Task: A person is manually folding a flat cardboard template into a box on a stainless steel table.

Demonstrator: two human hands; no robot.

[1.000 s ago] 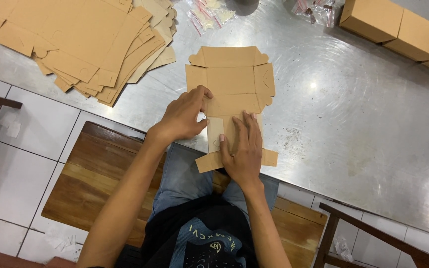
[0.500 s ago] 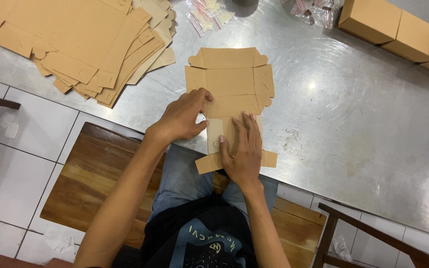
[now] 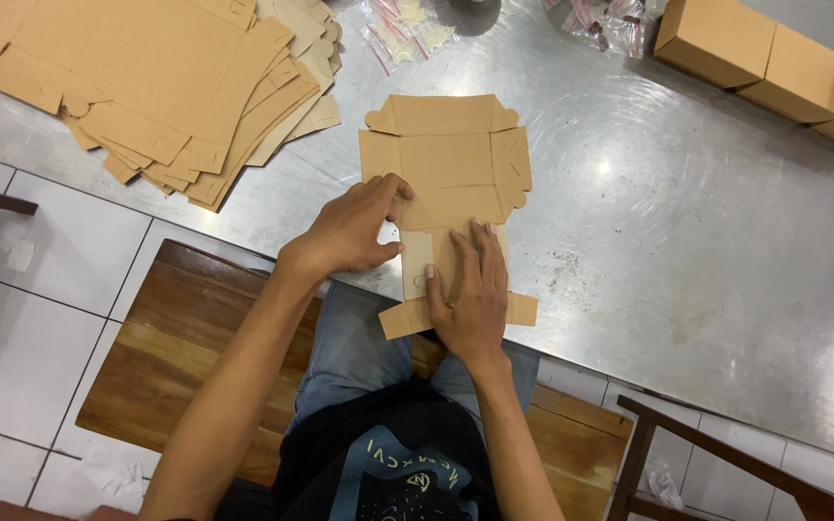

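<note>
A flat brown cardboard box blank [image 3: 448,159] lies on the steel table [image 3: 687,241], its near end hanging over the table's front edge. My left hand [image 3: 354,230] presses on the blank's left side, fingers curled at a fold. Flat on the near panel rests my right hand [image 3: 470,289], fingers spread and pointing away from me. Neither hand lifts the blank off the table.
A fanned stack of more flat blanks [image 3: 147,87] fills the far left of the table. Assembled brown boxes [image 3: 769,63] stand at the far right. Small clear bags [image 3: 403,24] lie at the back. A wooden bench [image 3: 176,338] is under me, a chair frame [image 3: 716,453] at right.
Both hands stay on the blank; my left fingers have shifted slightly along the fold. The blank has not visibly moved.
</note>
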